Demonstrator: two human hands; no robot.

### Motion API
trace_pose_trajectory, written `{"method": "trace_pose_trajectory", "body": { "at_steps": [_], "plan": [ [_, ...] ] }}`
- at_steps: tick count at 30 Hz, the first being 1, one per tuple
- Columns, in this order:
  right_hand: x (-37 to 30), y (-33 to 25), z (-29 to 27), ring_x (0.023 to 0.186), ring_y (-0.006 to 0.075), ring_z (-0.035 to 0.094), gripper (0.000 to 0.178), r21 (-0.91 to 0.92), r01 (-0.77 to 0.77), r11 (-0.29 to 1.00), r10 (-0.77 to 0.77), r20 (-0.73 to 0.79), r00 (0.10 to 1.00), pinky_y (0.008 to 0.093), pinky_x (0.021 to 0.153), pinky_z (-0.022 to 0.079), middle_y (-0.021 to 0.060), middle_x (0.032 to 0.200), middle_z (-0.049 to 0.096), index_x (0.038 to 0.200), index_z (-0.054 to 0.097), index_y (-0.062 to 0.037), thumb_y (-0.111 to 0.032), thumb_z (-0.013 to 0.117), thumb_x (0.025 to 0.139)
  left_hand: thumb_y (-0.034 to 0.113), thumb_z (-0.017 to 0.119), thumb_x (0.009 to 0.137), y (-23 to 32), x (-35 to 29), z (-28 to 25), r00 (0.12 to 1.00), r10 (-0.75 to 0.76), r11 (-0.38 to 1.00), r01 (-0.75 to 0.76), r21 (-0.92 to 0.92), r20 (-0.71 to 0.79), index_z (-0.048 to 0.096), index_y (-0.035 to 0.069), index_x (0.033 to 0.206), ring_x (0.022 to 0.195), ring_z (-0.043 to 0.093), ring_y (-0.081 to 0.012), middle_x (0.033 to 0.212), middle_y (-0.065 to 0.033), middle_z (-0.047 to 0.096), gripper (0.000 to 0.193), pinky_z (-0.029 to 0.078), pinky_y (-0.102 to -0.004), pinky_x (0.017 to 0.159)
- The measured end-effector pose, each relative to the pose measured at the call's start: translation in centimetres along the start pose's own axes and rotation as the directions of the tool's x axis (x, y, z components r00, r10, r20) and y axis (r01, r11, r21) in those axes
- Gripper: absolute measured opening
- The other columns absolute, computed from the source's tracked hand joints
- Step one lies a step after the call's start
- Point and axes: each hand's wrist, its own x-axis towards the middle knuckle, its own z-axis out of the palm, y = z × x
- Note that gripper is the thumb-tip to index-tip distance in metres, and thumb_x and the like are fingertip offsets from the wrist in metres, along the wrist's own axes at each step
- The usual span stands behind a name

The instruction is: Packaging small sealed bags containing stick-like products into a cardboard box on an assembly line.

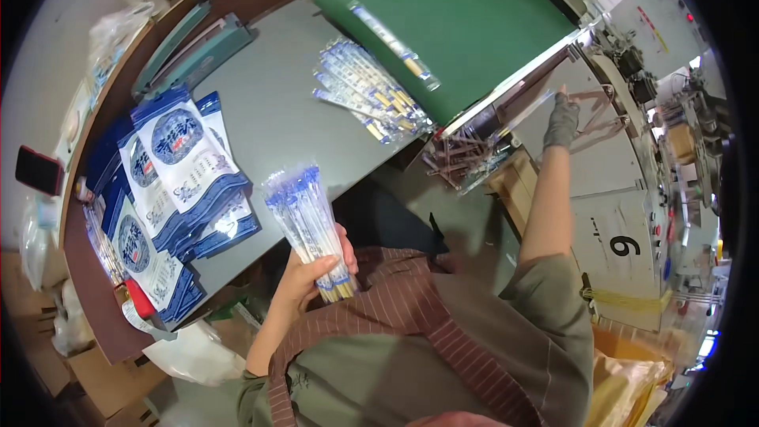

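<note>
My left hand (320,273) is closed around a bundle of wrapped chopsticks (300,205), held upright in front of my body with blue-printed ends up and pale wood ends down. On the right, my right hand (562,122), in a grey glove, reaches out over a machine's side panel. Its fingers are curled, with one fingertip pointing away. A thin pale strip (528,114) lies close to that fingertip; whether the fingers grip it is unclear. More wrapped chopsticks (370,91) lie fanned on the grey table (273,71), and a single packet (393,43) rests on the green conveyor belt (474,24).
Stacked blue-and-white printed bags (178,150) cover the table's left side, with a teal bag sealer (194,55) behind them. Below the belt's end sits a heap of loose sticks and wrappers (466,156) by a wooden box (518,190). A phone (38,171) is at far left.
</note>
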Motion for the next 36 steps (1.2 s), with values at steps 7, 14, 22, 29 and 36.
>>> {"method": "trace_pose_trajectory", "body": {
  "at_steps": [7,14,22,29,36],
  "plan": [
    [-18.7,-27.9,3.5,0.114,0.0192,0.051,0.048,0.802,0.071,0.593,-0.744,0.513,0.429,0.0329,0.098,0.040,0.0093,0.129,0.054,0.123,0.058,-0.0106,-0.028,0.070,0.080,0.015,0.071,0.074,-2.8,2.0,1.7,0.995,-0.101,0.995,0.100,-0.025,-0.018,0.045,0.000,0.120,0.083,0.062,-0.0233,0.090,-0.0128,0.059,0.054,0.051,-0.0359,0.075],
    [-27.4,-28.7,9.6,0.085,0.0135,0.065,0.025,0.562,-0.452,0.693,-0.721,0.564,-0.403,0.0287,0.079,0.050,0.0055,0.090,0.071,0.092,0.073,-0.0081,-0.030,0.065,0.082,0.012,0.067,0.084,-3.9,-3.8,1.4,0.969,-0.196,0.969,0.169,-0.180,-0.149,0.048,0.000,0.123,0.092,0.064,-0.0226,0.099,-0.0114,0.062,0.045,0.054,-0.0368,0.084],
    [-34.1,-30.1,9.7,0.055,0.0152,0.057,0.036,0.172,-0.657,0.734,-0.430,0.866,-0.254,0.0261,0.054,0.048,0.0084,0.064,0.059,0.067,0.056,-0.0056,-0.031,0.057,0.092,0.012,0.064,0.086,0.1,-12.6,-6.0,0.590,0.641,0.500,0.166,0.850,-0.491,0.052,0.002,0.121,0.101,0.059,-0.0249,0.110,-0.0116,0.062,0.039,0.046,-0.0349,0.090],
    [-37.2,-32.8,11.3,0.054,0.0156,0.056,0.034,0.128,-0.651,0.748,-0.408,0.862,-0.300,0.0271,0.053,0.048,0.0090,0.064,0.059,0.067,0.056,-0.0048,-0.028,0.059,0.091,0.003,0.064,0.076,3.5,-23.0,-15.2,0.427,0.901,-0.211,0.580,0.787,-0.073,0.057,0.000,0.116,0.113,0.056,-0.0296,0.119,-0.0155,0.059,0.041,0.047,-0.0370,0.094],
    [-36.6,-33.6,11.4,0.055,0.0154,0.054,0.034,0.124,-0.639,0.760,-0.350,0.905,-0.242,0.0276,0.056,0.046,0.0072,0.062,0.056,0.067,0.055,-0.0046,-0.027,0.060,0.091,0.001,0.063,0.076,5.3,-25.6,-15.6,0.456,0.881,-0.158,0.531,0.833,-0.124,0.062,0.003,0.098,0.084,0.059,-0.0297,0.089,-0.0113,0.059,0.023,0.050,-0.0382,0.072]
  ]
}}
